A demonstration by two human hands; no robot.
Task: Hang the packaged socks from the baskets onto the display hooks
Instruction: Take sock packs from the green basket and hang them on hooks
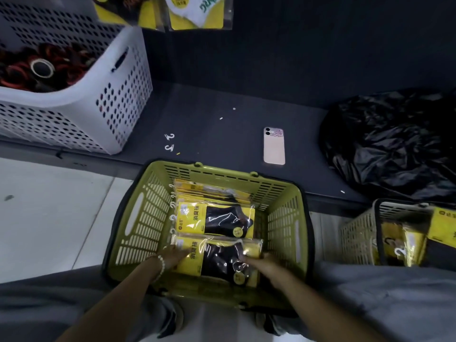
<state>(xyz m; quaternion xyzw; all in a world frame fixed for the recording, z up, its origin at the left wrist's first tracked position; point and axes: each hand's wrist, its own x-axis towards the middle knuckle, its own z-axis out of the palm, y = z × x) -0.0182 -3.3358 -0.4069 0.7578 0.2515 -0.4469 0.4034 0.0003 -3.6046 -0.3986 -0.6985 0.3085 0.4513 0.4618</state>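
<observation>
As seen from the head view, which looks straight down, the following items are recorded.

Green basket (138, 218): set on the pale floor (49, 206) at near centre, against the edge of a dark low shelf (222, 107). Packaged socks are stacked flat inside, yellow cards and black socks in clear sleeves, with white hangers lined up along the left side.

Nearest sock pack (217, 260): laid on top at the near end of the basket, overlapping a second pack (217, 219) just beyond it.

Left hand (172, 257): fingers are stretched fairly straight and laid on the left end of the nearest sock pack. A white bead bracelet (161, 264) is worn at the wrist.

Right hand (261, 264): placed at the right end of the same pack and touching it. The fingers are blurred, so it cannot be told whether the edge is pinched.

Second green basket (357, 238): at near right on the floor, also filled with yellow packs.

White basket (123, 95): at far left on the shelf, with red and black goods and a tape roll (42, 67) inside.

Hung sock packs (199, 13): seen at the far edge, above the shelf.

Phone (274, 146): laid face down on the shelf, beyond the green basket.

Loose white hooks (169, 141): on the shelf, left of the phone.

Black plastic bag (394, 139): crumpled at far right.
</observation>
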